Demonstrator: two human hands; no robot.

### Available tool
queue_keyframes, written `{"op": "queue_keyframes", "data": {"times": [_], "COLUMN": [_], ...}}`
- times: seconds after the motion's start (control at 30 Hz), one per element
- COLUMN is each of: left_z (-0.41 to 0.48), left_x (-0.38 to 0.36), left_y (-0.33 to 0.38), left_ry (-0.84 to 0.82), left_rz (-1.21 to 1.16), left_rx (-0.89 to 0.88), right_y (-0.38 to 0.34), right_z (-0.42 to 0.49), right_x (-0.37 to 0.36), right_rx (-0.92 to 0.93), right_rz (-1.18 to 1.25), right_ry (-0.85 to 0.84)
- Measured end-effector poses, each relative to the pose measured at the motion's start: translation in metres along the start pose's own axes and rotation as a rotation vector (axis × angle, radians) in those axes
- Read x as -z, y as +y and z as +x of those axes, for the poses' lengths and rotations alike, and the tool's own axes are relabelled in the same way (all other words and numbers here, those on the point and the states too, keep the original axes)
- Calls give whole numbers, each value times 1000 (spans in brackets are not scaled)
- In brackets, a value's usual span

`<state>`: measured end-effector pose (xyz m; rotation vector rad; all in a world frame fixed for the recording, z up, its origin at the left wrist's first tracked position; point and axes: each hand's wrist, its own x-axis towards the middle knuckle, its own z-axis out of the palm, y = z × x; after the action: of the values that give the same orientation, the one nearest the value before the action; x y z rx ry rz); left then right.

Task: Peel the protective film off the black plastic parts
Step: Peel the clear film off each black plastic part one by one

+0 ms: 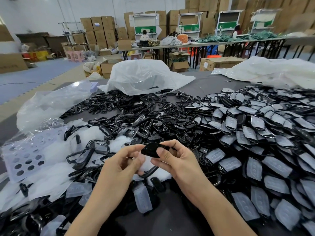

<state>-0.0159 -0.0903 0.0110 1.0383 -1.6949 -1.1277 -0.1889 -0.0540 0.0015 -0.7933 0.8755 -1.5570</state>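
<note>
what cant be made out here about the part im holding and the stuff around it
Head view: the black part's right end is covered by the right hand's thumb.
Head view: what the left hand grips, if anything; its curled fingers hide it.
Head view: the film-covered pile runs off the right edge.
Head view: carton labels are too small and blurred.

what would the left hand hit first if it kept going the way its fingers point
Its fingers point up and right, so the left hand would first meet the small glossy black plastic part pinched in the right hand; they look nearly touching, depth unclear.
</note>
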Motion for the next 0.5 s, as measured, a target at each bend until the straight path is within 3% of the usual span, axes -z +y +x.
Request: {"op": "queue_keyframes", "data": {"times": [0.17,0.5], "left_z": [-2,-4], "left_x": [-3,-7], "left_y": [0,4], "left_ry": [-56,142], "left_rz": [17,98], "left_rx": [-35,-183], "right_y": [0,1], "right_z": [-1,3], "right_x": [-1,1], "right_rx": [-50,-42], "right_rz": [105,172], "right_ry": [-31,26]}}
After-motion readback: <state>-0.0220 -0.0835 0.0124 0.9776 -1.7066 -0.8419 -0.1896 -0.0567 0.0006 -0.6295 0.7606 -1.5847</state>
